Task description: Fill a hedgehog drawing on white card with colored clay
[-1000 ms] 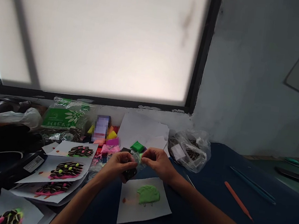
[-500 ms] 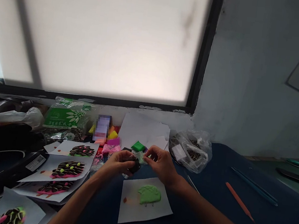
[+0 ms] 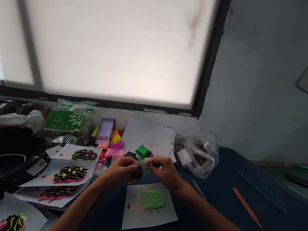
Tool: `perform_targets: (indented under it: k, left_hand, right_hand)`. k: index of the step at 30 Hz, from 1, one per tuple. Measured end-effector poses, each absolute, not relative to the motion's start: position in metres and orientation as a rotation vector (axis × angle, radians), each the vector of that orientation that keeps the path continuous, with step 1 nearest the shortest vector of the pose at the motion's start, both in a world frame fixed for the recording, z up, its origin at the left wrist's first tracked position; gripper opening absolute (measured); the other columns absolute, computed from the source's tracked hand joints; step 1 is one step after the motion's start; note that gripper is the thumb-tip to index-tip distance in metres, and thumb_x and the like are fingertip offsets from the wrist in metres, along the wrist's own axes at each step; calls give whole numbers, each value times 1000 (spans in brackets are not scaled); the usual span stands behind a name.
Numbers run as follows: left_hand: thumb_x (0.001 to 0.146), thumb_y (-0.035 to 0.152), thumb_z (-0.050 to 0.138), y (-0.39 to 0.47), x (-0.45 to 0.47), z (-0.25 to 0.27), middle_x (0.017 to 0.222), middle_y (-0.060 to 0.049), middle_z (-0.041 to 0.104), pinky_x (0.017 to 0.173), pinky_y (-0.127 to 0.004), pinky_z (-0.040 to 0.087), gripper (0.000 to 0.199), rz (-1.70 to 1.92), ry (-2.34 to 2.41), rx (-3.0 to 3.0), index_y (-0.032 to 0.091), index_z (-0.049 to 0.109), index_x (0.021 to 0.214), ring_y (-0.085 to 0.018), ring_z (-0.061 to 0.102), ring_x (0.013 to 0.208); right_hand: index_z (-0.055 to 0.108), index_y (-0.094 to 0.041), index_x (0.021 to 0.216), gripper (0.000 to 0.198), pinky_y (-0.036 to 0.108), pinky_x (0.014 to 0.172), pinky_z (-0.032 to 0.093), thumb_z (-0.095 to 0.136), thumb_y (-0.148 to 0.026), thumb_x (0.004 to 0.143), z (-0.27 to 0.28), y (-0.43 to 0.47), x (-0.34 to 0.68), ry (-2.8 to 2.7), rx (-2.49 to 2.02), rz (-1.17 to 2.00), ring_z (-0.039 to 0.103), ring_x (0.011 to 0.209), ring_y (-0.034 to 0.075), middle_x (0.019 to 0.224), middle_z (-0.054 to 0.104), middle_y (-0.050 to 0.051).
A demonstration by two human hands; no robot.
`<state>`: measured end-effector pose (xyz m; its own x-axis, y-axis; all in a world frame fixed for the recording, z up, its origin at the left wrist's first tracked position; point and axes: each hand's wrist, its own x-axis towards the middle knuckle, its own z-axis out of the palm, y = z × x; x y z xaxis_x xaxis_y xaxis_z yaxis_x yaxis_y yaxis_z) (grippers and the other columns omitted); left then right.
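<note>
Over the far edge of a white card, my left hand is closed on a small packet of black clay in clear plastic. The fingers of my right hand pinch a clear, pale-greenish edge of plastic beside it; whether the two are joined I cannot tell. Below both hands lies the card, bearing a drawn animal whose body is a flat patch of light green clay. Just beyond my fingers is a green clay packet.
Finished cards with seeds on clay overlap at left. Pink packets, a phone and a green seed bag stand behind. To the right are a clear bag of seeds, an orange tool and blue tweezers.
My hands have shifted slightly, the right one a little lower. The black packet hangs lower beneath my left fingers, and the clear plastic between the hands shows less.
</note>
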<state>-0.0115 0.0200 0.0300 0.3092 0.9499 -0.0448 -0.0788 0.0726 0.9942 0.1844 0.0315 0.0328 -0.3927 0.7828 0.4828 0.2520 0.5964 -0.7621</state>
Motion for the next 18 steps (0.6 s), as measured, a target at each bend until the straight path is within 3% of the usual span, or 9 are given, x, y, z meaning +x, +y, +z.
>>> perform_targets:
  k: [6, 12, 18]
  left_hand:
    - [57, 49, 86, 19, -9, 31, 67, -1, 65, 61, -26, 55, 42, 952, 956, 1278, 12, 69, 69, -14, 61, 65]
    - [53, 30, 90, 24, -8, 29, 80, -3, 69, 61, -29, 58, 50, 1012, 927, 1220, 13, 68, 95, -18, 67, 72]
    - [58, 26, 88, 23, -10, 28, 79, -3, 69, 63, -30, 60, 46, 1005, 962, 1234, 13, 64, 95, -20, 69, 74]
  right_hand:
    - [75, -16, 82, 15, 25, 62, 50, 64, -26, 80, 33, 32, 183, -1926, -839, 845, 63, 68, 16, 74, 70, 2]
    - [76, -18, 75, 19, 25, 65, 47, 58, -14, 78, 33, 31, 184, -1912, -901, 771, 61, 72, 16, 78, 68, 3]
    - [77, -18, 83, 12, 25, 64, 48, 68, -23, 77, 30, 31, 182, -1912, -881, 836, 63, 74, 17, 84, 71, 5]
